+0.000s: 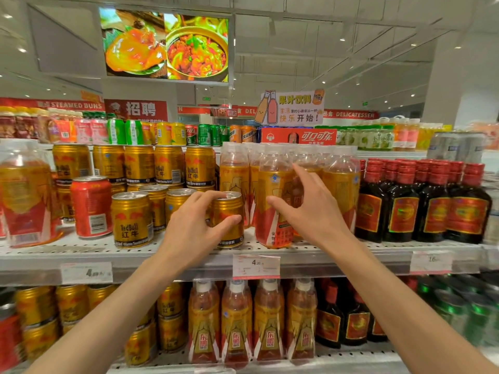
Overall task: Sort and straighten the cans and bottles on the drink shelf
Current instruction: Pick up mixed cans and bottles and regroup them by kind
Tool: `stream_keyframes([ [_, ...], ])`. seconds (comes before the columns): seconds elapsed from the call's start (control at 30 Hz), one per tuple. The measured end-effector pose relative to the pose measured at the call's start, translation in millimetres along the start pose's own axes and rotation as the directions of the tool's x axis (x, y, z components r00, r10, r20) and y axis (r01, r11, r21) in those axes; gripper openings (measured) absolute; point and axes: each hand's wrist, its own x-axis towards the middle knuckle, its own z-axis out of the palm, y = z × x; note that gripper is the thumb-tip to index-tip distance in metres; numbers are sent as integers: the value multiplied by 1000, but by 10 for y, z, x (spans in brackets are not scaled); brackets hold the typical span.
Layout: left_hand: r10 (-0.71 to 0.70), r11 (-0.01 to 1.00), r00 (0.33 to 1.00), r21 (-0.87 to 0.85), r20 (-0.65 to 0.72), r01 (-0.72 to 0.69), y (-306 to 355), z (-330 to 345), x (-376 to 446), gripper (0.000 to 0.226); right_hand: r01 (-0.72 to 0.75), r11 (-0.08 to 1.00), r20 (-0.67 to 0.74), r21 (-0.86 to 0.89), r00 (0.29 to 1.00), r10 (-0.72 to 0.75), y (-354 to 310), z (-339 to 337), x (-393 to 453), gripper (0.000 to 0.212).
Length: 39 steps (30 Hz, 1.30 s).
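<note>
Left hand (197, 225): my fingers curled round a gold can (228, 220).
Right hand (310, 209): my fingers spread wide beside an amber-filled bottle (272, 201).

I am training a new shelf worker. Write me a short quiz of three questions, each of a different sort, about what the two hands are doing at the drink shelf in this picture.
1. True or false: the left hand grips a gold can at the shelf's front edge.
2. Multiple choice: the right hand is at
A) a dark bottle with a red cap
B) an orange-labelled clear bottle
C) the red can
3. Short answer: what colour is the lone can standing left of the front gold cans?

Key
1. True; fingers over its top, thumb on its front.
2. B; the hand is spread against the orange-labelled bottle, fingers fairly straight.
3. Red.
</note>
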Motion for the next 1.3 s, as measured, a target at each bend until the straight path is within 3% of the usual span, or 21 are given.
stream_keyframes([
  [0.47,-57,995,998,-82,-19,55,19,-10,-71,51,39,999,-51,-12,998,-39,109,107,-75,78],
  [0.7,-80,992,995,-97,-52,75,1,-303,-248,47,123,986,-158,117,982,-103,31,61,-144,34],
  [0.87,-75,991,996,-118,-57,68,-184,-676,-383,49,186,965,60,187,978,-200,-287,209,-204,12],
  [1.0,-38,992,998,-118,-55,31,-460,-1058,-483,47,224,955,235,194,935,-267,-642,479,-190,13],
  [1.3,-34,995,998,-100,-61,28,-1255,-1799,-639,45,460,888,177,-14,875,-450,-1488,1387,-12,34],
])
